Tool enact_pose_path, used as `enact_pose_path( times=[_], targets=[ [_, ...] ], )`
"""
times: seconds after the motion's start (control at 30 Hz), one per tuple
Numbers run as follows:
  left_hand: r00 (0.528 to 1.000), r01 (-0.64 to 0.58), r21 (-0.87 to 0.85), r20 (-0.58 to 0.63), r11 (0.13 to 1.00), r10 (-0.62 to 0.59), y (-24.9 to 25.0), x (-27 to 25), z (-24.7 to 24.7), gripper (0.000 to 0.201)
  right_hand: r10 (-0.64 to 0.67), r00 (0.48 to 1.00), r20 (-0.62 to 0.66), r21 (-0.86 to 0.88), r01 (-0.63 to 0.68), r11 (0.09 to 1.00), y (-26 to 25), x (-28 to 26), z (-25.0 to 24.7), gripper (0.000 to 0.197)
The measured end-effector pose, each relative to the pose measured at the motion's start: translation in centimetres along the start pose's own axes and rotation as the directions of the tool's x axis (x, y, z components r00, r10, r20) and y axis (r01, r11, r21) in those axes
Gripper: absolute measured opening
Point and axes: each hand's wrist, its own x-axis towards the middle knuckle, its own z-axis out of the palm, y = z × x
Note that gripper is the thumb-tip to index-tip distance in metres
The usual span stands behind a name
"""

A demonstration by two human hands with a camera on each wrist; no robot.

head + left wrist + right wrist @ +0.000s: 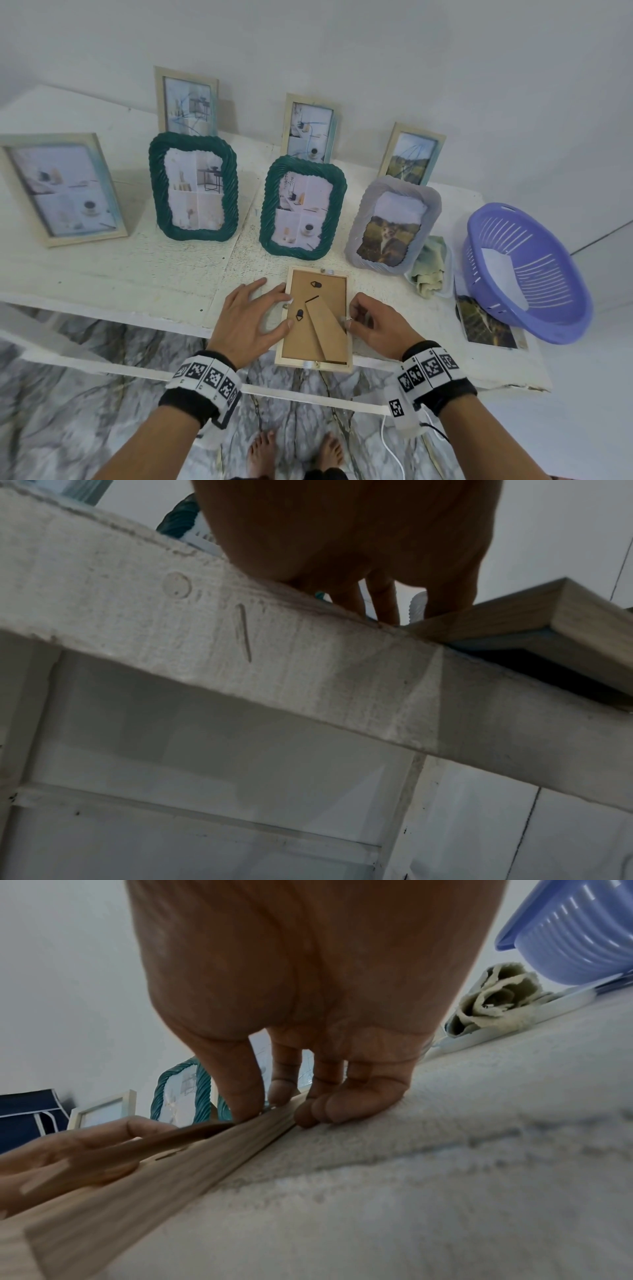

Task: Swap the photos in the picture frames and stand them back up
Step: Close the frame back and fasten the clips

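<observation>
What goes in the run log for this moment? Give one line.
stage: back tabs | wooden frame: face down at table edge | left hand: flat on backing | right hand: grip at right rim

you face plain white wall, no marks, even soft light. white painted table before you, top rough and scuffed, seam running across boards. front edge shows scratch and round dent. under table, white rail and panelled white frame. floor grey-white marble pattern with dark veins. far left in right wrist view, dark navy fabric unit with white trim stands by wall. thin dark line runs along wall at your right.
</observation>
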Motion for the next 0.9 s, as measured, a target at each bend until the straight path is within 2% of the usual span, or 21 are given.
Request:
enact_pose_path(
  times=[0.37,0.47,0.57,0.63,0.77,0.9],
  targets=[
    [0.996,-0.022,0.020,0.086,1.000,0.021,0.0,0.0,-0.1,0.033,0.023,0.999,0.031,-0.044,-0.021,0.999,-0.6,0.0,-0.4,0.021],
    [0.996,0.000,0.035,0.089,0.999,-0.003,0.2,0.0,-0.3,0.044,0.049,0.998,0.049,-0.101,-0.044,0.994,-1.3,0.6,-0.9,0.020],
    [0.989,0.100,0.043,0.106,0.994,-0.104,0.4,-0.1,-0.7,0.067,0.029,0.991,-0.131,-0.210,-0.056,0.976,-1.9,2.0,-0.9,0.014],
    [0.984,0.127,0.045,0.117,0.991,-0.132,0.7,-0.1,-0.9,0.073,-0.015,0.976,-0.219,-0.240,-0.039,0.970,-2.5,2.9,-0.8,0.024],
    [0.985,0.122,0.036,0.120,0.992,-0.125,1.2,-0.1,-1.4,0.076,0.002,0.990,-0.139,-0.299,-0.044,0.953,-3.1,4.8,-0.6,0.049],
    [0.984,0.127,0.033,0.120,0.991,-0.130,1.3,0.0,-1.4,0.076,0.041,0.992,-0.117,-0.300,-0.075,0.951,-3.4,5.6,-0.2,0.047]
  ],
)
